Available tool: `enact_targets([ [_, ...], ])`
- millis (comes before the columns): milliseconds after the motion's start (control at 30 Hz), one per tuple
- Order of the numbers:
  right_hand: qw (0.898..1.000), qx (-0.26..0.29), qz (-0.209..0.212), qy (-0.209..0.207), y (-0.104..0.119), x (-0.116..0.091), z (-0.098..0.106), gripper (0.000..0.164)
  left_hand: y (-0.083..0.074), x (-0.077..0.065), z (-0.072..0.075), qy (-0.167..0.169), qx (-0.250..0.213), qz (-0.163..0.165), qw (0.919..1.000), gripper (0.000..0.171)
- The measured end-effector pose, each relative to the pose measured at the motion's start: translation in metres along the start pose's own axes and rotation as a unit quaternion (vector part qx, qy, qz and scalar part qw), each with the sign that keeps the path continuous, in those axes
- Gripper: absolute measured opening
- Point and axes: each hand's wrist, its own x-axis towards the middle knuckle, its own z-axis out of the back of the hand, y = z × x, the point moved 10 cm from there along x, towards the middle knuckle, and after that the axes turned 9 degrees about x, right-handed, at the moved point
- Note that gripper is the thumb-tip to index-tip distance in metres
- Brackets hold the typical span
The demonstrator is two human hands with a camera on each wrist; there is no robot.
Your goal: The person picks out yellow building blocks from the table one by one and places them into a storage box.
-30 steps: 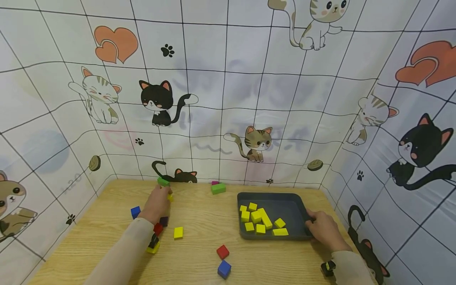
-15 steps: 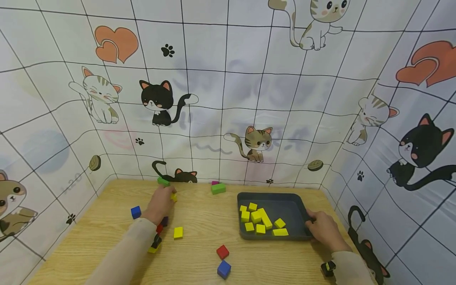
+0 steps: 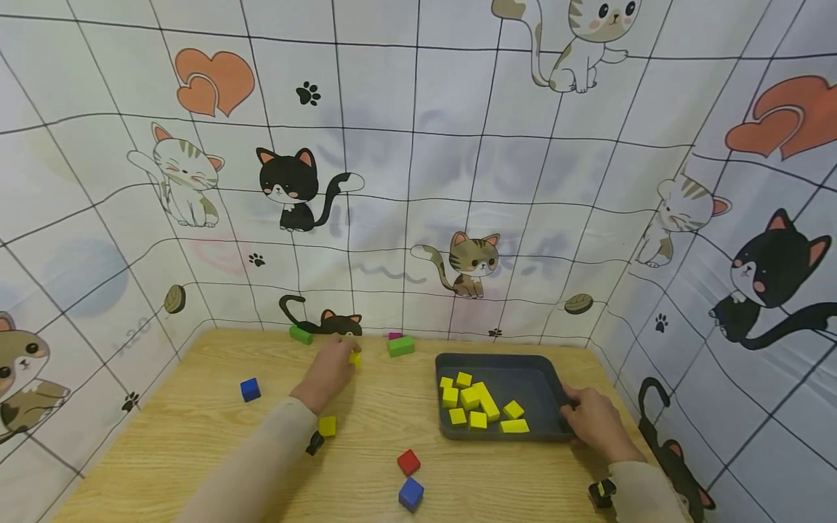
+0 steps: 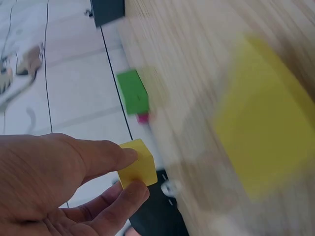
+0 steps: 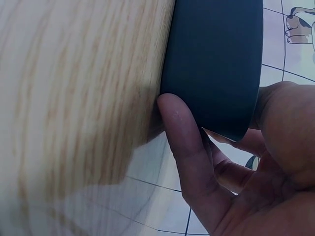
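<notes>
My left hand [image 3: 329, 372] pinches a yellow cube [image 4: 141, 168] between thumb and fingers, over the back left part of the wooden table [image 3: 366, 396]. In the left wrist view the cube stands out past the fingertips. A second yellow block [image 3: 328, 426] lies on the table below the left forearm, and it looms large and blurred in the left wrist view. At the right, my right hand [image 3: 598, 423] grips the side wall of a dark grey tray [image 3: 539, 392]. Several yellow blocks [image 3: 484, 401] lie in the tray, mostly toward its left side.
A green block [image 3: 401, 346] with a magenta block [image 3: 394, 335] behind it sits at the back edge. Another green block [image 3: 301, 335] is farther left. A blue cube [image 3: 250, 390] lies at left; a red cube [image 3: 409, 463] and a blue cube [image 3: 411, 494] lie in front. Cat-print cloth walls [image 3: 379, 218] surround the table.
My left hand has moved right along the back of the table with the yellow cube, away from the left green block. My right hand and the tray have stayed put.
</notes>
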Motion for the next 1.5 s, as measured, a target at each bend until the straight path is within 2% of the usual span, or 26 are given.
enact_targets([
  [267,1.000,-0.012,0.008,-0.001,0.004,-0.002,0.002,0.057,-0.064,0.015,-0.014,0.034,-0.009,-0.041,0.9985,0.035],
  [500,1.000,-0.014,0.002,0.001,0.003,-0.001,0.000,0.056,-0.121,0.025,-0.027,0.050,-0.013,-0.082,0.9953,0.036],
  [767,1.000,-0.005,0.004,0.006,0.001,0.000,-0.001,0.056,-0.180,0.035,-0.044,0.078,-0.014,-0.096,0.9922,0.032],
  [933,1.000,-0.004,0.013,0.002,0.003,0.001,-0.001,0.055,-0.213,0.037,-0.052,0.089,-0.009,-0.119,0.9889,0.030],
  [1267,1.000,-0.015,0.015,-0.002,0.004,-0.001,0.002,0.054,-0.267,0.037,-0.078,0.103,0.027,-0.151,0.9828,0.032],
  [1500,1.000,-0.011,0.026,-0.010,0.005,0.000,0.002,0.054,-0.286,0.037,-0.100,0.108,0.038,-0.176,0.9777,0.034],
])
